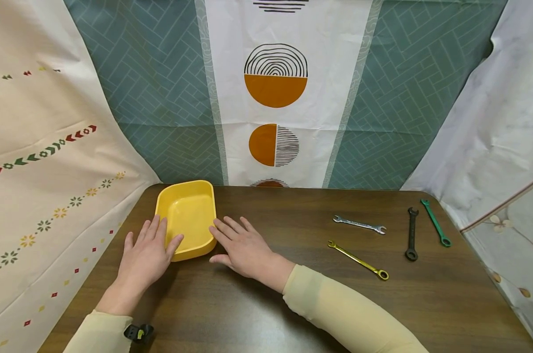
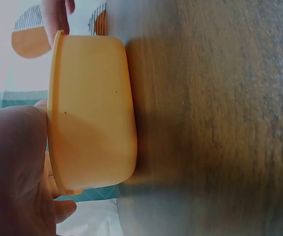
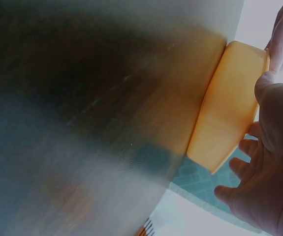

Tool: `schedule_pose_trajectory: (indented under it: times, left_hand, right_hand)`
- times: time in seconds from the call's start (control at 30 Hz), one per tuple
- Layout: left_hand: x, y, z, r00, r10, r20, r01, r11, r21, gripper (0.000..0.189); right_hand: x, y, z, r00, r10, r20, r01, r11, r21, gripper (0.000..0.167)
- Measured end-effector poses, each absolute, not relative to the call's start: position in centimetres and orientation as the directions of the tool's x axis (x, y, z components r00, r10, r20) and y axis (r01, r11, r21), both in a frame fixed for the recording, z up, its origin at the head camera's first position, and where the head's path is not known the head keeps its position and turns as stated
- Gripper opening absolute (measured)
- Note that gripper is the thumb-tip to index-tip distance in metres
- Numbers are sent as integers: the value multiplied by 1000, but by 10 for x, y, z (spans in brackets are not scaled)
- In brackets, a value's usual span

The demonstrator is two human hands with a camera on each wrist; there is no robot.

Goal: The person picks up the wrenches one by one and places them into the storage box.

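A yellow plastic tray (image 1: 189,215) with raised walls stands on the brown table at the far left. My left hand (image 1: 144,252) lies along its left rim, fingers straight and thumb reaching over the near corner. At the tray's right side is my right hand (image 1: 246,247), fingers extended and spread, the tips at the rim. In the left wrist view the tray's near wall (image 2: 92,113) sits flat on the table, with the left hand (image 2: 13,162) beside the rim. The right wrist view has the right hand (image 3: 274,152) next to the tray's side (image 3: 230,108).
On the table's right half lie several wrenches: a silver one (image 1: 359,224), a yellow one (image 1: 358,260), a black one (image 1: 411,234) and a green one (image 1: 436,223). Patterned cloth (image 1: 169,98) hangs along the back edge and both sides.
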State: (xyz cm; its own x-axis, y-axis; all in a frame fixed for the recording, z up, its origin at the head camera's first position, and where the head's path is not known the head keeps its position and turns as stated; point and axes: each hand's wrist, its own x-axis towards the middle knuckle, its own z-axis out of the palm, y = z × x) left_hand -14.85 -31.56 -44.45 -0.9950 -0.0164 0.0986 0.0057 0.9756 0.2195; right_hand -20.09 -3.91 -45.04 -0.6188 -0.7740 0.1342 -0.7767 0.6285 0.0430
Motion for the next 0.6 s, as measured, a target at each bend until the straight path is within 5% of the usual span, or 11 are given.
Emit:
schedule_pose_trajectory:
  times: [0.6]
  left_hand:
    - [-149,-318,-446,-996,-86,39,-73,964,254,102]
  right_hand:
    - [-201,-39,-450,-622,-774,121,-779,627,14,81]
